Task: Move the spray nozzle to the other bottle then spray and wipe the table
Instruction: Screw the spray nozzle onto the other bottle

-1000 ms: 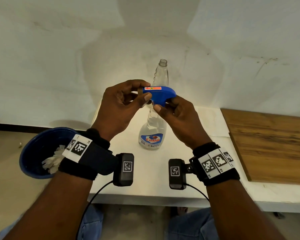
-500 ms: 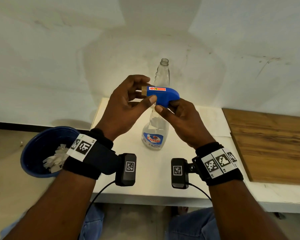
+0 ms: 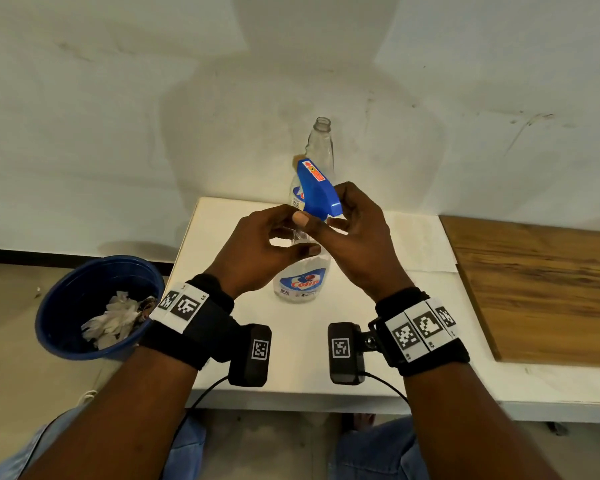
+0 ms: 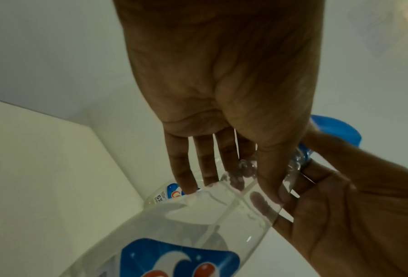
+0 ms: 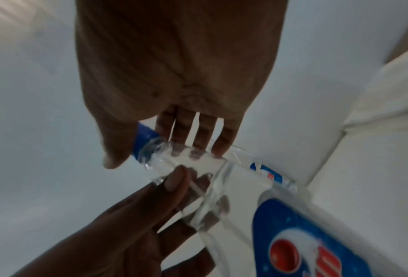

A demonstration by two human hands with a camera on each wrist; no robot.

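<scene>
White table [image 3: 222, 216] at frame centre: your right hand [image 3: 361, 244] has tipped the blue spray nozzle [image 3: 317, 192] upright since 0.5 s ago, fingers gripping its base; left hand [image 3: 257, 254] now pinches the near Colin bottle [image 3: 300, 284] neck.

A clear plastic labelled bottle [image 3: 300, 284] stands on the white surface [image 3: 378, 299]; an uncapped clear bottle [image 3: 321, 143] stands behind it, a round blue bin [image 3: 66, 306] sits left, and a wooden board [image 3: 541, 292] lies right.

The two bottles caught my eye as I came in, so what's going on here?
A person seated at the white table is fitting the blue spray nozzle onto the near clear bottle. The right hand grips the nozzle at the bottle's neck, and the left hand holds the neck just below. A second bottle stands behind, its mouth open. No spraying or wiping yet.
</scene>
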